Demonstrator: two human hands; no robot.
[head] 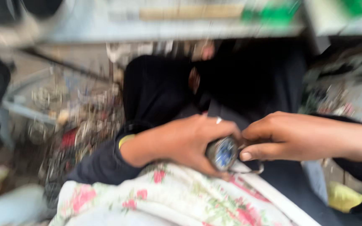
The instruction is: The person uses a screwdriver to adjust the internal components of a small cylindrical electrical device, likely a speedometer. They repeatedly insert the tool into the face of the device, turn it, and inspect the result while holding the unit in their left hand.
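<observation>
The picture is blurred by motion. My left hand (185,142) is wrapped around a small round metal part (223,153) with a blue face, holding it over my lap. My right hand (281,136) comes in from the right, its thumb and fingers pinching the edge of the same part. A thin metal loop hangs just below my right thumb. Both sleeves are dark. A white cloth with pink flowers (168,201) lies across my lap under the hands.
A heap of small metal parts and scrap (76,125) lies on the ground to the left. A pale bench edge (168,25) runs across the top. More clutter (336,100) sits at the right, and a yellow object (342,196) lies at the lower right.
</observation>
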